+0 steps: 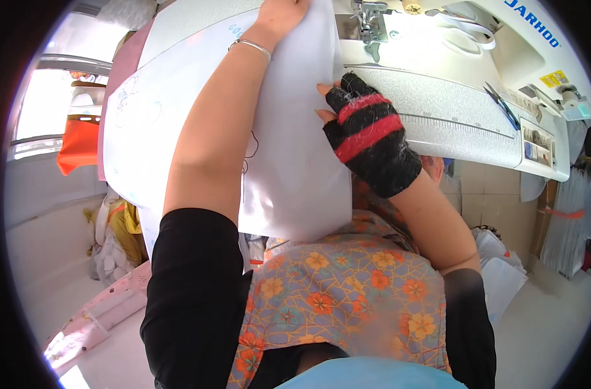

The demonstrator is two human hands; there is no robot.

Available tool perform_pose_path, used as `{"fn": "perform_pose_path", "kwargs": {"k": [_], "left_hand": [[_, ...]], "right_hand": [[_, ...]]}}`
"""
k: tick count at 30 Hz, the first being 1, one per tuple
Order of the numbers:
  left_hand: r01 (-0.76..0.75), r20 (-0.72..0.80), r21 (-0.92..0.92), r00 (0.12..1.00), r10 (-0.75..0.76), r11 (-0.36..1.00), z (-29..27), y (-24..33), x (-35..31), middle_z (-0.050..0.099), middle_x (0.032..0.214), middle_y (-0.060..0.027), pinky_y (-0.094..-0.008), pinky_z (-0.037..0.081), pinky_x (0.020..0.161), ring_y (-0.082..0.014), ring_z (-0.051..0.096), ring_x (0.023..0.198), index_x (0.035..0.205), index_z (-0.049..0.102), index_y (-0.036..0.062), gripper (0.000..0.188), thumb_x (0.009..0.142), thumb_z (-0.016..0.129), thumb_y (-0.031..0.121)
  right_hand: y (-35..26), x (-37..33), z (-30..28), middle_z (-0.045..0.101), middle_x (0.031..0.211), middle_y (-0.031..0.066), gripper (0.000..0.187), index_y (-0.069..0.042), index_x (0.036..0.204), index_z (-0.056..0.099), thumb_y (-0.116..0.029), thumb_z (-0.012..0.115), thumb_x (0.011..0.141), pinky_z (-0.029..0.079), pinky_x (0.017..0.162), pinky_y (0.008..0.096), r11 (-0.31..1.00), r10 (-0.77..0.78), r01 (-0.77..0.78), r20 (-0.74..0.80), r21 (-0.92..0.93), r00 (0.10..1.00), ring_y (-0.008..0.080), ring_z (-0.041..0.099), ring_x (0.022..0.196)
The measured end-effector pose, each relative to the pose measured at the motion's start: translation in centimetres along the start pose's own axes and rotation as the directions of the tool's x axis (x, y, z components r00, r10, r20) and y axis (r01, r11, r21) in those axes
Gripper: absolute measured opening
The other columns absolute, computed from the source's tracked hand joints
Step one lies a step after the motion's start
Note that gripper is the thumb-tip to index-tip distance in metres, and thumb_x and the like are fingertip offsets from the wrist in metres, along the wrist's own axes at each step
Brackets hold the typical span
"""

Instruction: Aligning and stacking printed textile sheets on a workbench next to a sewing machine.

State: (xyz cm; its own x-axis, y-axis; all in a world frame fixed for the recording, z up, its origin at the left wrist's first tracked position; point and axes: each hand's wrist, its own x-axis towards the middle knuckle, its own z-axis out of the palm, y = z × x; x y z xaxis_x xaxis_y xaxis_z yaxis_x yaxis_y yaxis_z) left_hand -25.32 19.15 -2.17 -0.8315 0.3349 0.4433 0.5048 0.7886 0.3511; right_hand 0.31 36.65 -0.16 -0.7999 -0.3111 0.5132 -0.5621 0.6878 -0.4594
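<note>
White fabric (299, 149) drapes over the table and down toward my lap. Upon its far part rests my bare left hand (284, 16), its fingers mostly cut off by the top edge. A bracelet circles that wrist. My right hand (368, 133) wears a black fingerless glove with red stripes. Its bent fingers close on the fabric's right edge, fingertips showing on the cloth. Beyond it is the presser foot (371, 26) of a white sewing machine (535, 39), left of which the fabric passes. A dark loose thread (251, 146) hangs on the cloth beside my left forearm.
A ruler scale (451, 121) runs along the machine bed's front. Small dark blue snips (503, 107) and white-handled scissors (467, 35) lie on the right. Printed pale fabric (146, 117) covers the table's left. An orange bag (81, 142) hangs at far left.
</note>
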Motion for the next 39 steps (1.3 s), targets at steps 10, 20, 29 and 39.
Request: {"fn": "perform_pose_path", "kwargs": {"k": [10,20,29,39], "left_hand": [[-0.261,-0.145,-0.056,0.957,0.251,0.964,-0.7,1.8,-1.3,0.062,0.089,-0.0234,-0.0489,0.048,0.082,-0.0425,0.060,0.089,0.089,0.059,0.0013,0.014,0.082,0.061,0.014],[-0.209,-0.005,0.170,0.977,0.213,0.963,-1.2,2.8,-0.9,0.063,0.091,-0.0225,-0.0483,0.048,0.082,-0.0407,0.060,0.090,0.089,0.060,0.0000,0.016,0.087,0.057,0.015],[-0.302,-0.167,0.308,0.916,0.364,0.902,-2.9,5.9,-2.4,0.063,0.098,-0.0172,-0.0459,0.048,0.087,-0.0362,0.061,0.094,0.096,0.062,0.0019,0.018,0.085,0.060,0.016],[-0.250,0.074,0.193,0.968,0.240,0.949,-1.7,5.8,-7.1,0.057,0.129,-0.0217,-0.0506,0.041,0.103,-0.0341,0.052,0.123,0.120,0.057,-0.0042,0.040,0.091,0.053,0.023]], "right_hand": [[0.7,0.1,0.2,0.064,0.095,0.0174,0.025,-0.005,0.102,0.063,-0.015,0.059,0.079,0.050,0.081,0.0476,0.996,0.089,-0.088,0.224,-0.013,0.971,0.0369,0.061,0.092],[0.8,0.3,0.2,0.066,0.090,0.0169,0.027,-0.011,0.107,0.066,-0.012,0.066,0.080,0.051,0.079,0.0457,0.990,0.132,-0.138,0.133,0.034,0.982,0.0369,0.062,0.091],[0.4,0.0,0.1,0.064,0.100,0.0169,0.021,-0.010,0.098,0.068,-0.007,0.067,0.078,0.051,0.078,0.0445,0.997,0.062,-0.057,0.125,-0.046,0.990,0.0367,0.062,0.090],[1.9,2.7,-0.9,0.049,0.136,0.0194,0.076,-0.006,0.145,0.038,-0.010,0.077,0.079,0.045,0.099,0.0381,0.302,0.548,-0.600,0.381,0.740,0.745,0.0257,0.050,0.123]]}}
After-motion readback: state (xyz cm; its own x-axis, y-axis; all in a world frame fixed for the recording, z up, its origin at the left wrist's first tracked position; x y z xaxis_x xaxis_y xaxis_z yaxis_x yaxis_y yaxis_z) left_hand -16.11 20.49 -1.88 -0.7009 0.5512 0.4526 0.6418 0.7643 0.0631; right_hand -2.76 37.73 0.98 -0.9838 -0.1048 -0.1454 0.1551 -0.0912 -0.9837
